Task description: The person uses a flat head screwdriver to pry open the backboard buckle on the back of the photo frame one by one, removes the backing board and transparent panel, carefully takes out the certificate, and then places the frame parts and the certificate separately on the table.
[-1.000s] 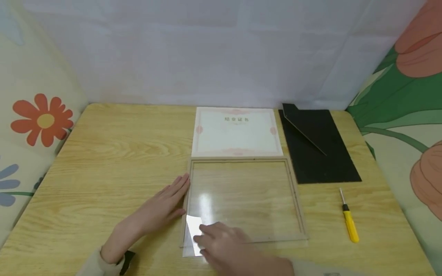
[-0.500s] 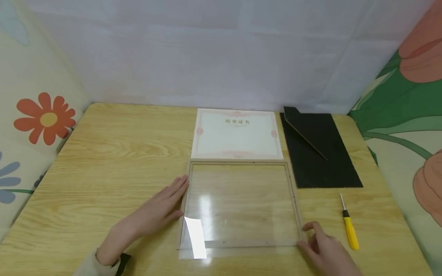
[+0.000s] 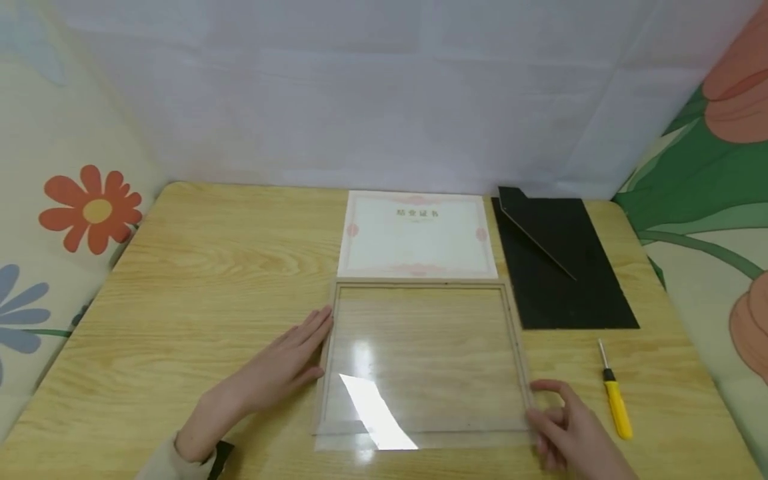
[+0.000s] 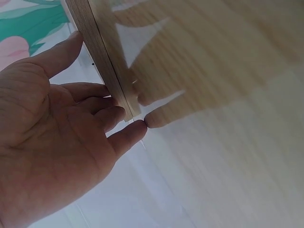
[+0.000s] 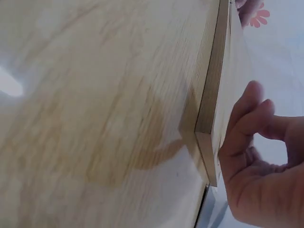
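Observation:
In the head view a light wooden picture frame (image 3: 521,347) lies flat on the table, against the near edge of a certificate (image 3: 417,243). A clear glossy sheet (image 3: 438,360) covers the frame and sticks out past its near side; a white reflection crosses it. Along the frame's left side, my left hand (image 3: 282,363) rests with straight fingers. The left wrist view shows those fingertips (image 4: 138,127) touching the wooden edge. My right hand (image 3: 570,423) is at the near right corner, index finger bent and thumb touching the side. In the right wrist view it stays outside the frame, around nothing.
A black backing board (image 3: 570,267) with a fold-out stand (image 3: 537,243) lies at the back right. Nearer, a yellow-handled screwdriver (image 3: 617,400) points away from me. A white cloth (image 3: 384,93) hangs behind the wooden table (image 3: 234,247).
My right hand has moved from over the sheet's near left part to the frame's near right corner. The left hand keeps its place at the frame. The white reflection has shifted right.

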`<state>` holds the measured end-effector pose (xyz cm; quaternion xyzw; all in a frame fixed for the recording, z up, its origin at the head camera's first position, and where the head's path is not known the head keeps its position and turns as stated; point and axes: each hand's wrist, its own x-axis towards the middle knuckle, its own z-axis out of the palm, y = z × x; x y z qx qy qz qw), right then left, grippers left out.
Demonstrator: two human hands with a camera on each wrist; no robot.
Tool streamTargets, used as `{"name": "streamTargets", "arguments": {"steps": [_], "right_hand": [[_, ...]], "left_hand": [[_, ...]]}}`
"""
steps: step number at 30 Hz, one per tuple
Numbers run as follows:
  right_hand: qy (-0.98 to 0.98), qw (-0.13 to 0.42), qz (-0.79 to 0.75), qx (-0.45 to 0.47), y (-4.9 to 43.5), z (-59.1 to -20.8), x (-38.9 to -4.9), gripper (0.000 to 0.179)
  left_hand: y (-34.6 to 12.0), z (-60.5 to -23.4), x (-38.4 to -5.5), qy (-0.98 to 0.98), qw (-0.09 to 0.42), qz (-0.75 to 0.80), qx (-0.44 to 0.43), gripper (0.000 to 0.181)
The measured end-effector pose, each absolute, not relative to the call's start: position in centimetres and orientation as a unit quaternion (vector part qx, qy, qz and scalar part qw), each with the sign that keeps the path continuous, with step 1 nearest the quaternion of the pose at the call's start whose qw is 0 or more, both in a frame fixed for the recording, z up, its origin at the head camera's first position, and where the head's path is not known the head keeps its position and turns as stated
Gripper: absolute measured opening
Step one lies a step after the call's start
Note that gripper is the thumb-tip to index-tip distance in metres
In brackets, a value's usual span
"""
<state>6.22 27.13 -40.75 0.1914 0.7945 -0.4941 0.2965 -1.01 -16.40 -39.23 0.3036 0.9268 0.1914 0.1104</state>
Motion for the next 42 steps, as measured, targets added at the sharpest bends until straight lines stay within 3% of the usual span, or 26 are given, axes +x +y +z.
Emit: {"name": "streamTargets", "arguments": {"steps": [7,11,17,23,29,35,42], "right_hand": [[0.801,0.287,-0.516,0.097,28.0,-41.5,4.5,0.032],[0.780,0.277,-0.558,0.062,28.5,-41.7,3.8,0.036],[0.712,0.293,-0.634,0.071,28.9,-41.6,3.2,0.055],[0.671,0.308,-0.669,0.087,29.4,-41.6,3.0,0.054],[0.656,0.298,-0.690,0.073,30.4,-41.5,2.5,0.040],[0.654,0.260,-0.709,0.049,31.0,-41.0,0.8,0.032],[0.689,0.201,-0.696,0.030,29.9,-39.8,-2.8,0.036]], "left_hand": [[-16.4,-39.1,-1.1,0.926,0.112,0.190,0.306,0.072],[-16.3,-39.0,-1.2,0.925,0.115,0.194,0.305,0.072],[-16.3,-39.0,-1.3,0.925,0.118,0.194,0.304,0.072],[-16.4,-39.0,-1.4,0.925,0.117,0.194,0.305,0.073],[-16.5,-39.0,-1.3,0.925,0.115,0.194,0.305,0.072],[-16.5,-39.0,-1.3,0.926,0.113,0.192,0.306,0.072],[-16.3,-38.9,-1.6,0.924,0.084,0.187,0.323,0.080]]}}
